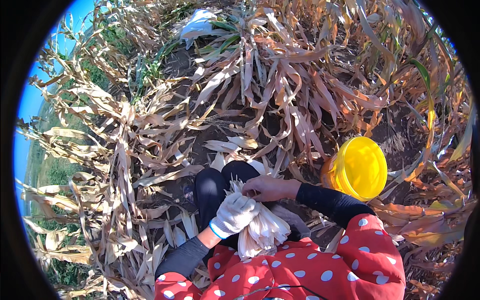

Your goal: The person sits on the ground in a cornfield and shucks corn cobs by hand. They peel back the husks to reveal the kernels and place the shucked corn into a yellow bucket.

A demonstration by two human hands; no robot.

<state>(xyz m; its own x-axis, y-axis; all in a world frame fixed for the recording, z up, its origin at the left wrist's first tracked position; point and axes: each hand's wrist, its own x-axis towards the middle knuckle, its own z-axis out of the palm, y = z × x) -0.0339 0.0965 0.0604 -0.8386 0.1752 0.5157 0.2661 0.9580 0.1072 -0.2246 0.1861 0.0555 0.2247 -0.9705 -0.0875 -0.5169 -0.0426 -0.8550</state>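
Over the person's lap, my left hand (237, 213), in a white knit glove with a blue cuff edge, is closed round a bundle of pale dry corn husks (262, 232). The husks fan out below it over the red polka-dot garment, and their narrow ends stick up above the glove. My bare right hand (264, 188) lies against the top of the bundle, its fingers curled at the narrow ends. Whether something is pinched between those fingertips cannot be told.
A yellow plastic bucket (362, 168) lies tipped at the right. Dry corn stalks and leaves (292, 86) surround the person. Loose husks (225, 145) lie on the soil beyond the knees. A white sack (197, 25) lies farther off.
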